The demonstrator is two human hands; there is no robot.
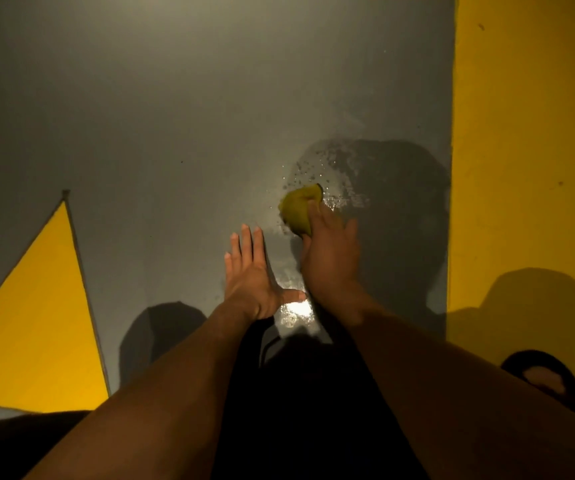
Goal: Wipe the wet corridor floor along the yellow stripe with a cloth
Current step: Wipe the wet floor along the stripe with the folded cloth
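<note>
A bunched yellow-green cloth (298, 209) lies on the grey corridor floor (175, 116) at the centre of the view. My right hand (331, 251) grips its near end and presses it against the floor. Water drops and a shiny wet patch (334, 178) spread just beyond and to the right of the cloth. Another glossy wet spot (294, 311) shines between my wrists. My left hand (249, 271) lies flat on the floor to the left of the cloth, fingers straight and spread. The wide yellow stripe (521, 150) runs along the right side.
A yellow triangle marking (36, 323) is painted on the floor at the lower left. My dark-clothed knees (296, 410) fill the bottom centre. A foot in a dark sandal (542, 375) rests at the lower right on the stripe. Shadows fall across the floor near the stripe.
</note>
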